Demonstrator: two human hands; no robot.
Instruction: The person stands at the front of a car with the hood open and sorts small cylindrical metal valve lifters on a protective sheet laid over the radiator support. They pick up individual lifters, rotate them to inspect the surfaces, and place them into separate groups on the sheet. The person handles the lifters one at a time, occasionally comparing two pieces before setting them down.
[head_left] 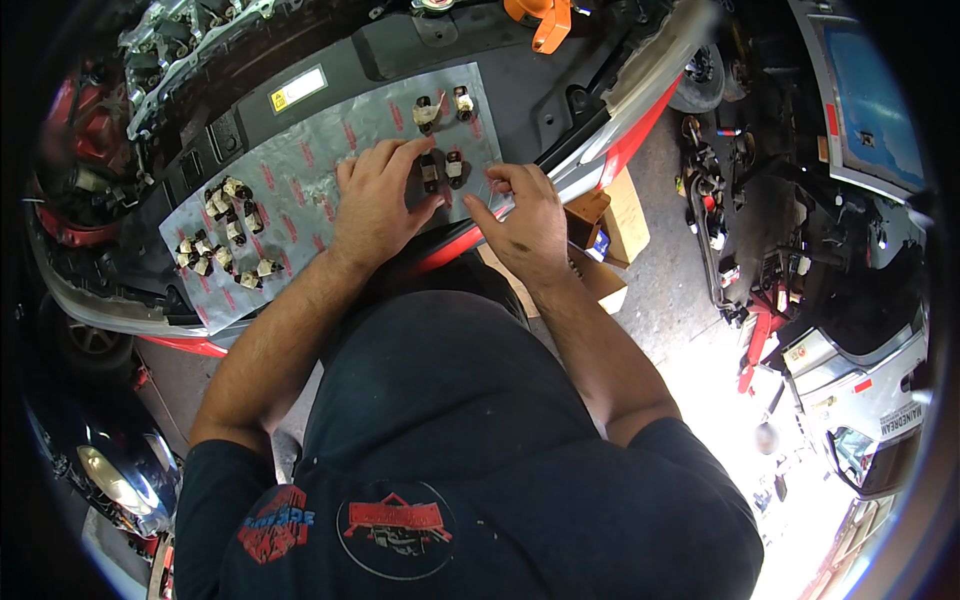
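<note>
A grey plastic sheet point(300, 215) with red markings lies across the front of an open engine bay. My left hand point(378, 200) rests over its middle, thumb and index finger spread apart. My right hand point(524, 222) is at the sheet's right edge, fingers loosely bent and thumb apart, with nothing visible in it. Between the hands sit two small dark metal parts wrapped in pale tape, a left one point(429, 172) nearest my left fingers and a right one point(454, 168). Beyond them are two more taped parts, one point(426, 113) with a loose tape end and another point(463, 104).
Several similar taped parts point(232, 225) cluster on the sheet's left side. An orange tool point(545, 22) lies at the far edge. The car's bumper point(640, 125) curves along the right. Cardboard boxes point(622, 220) stand on the floor below, and a white vehicle point(850, 375) is farther right.
</note>
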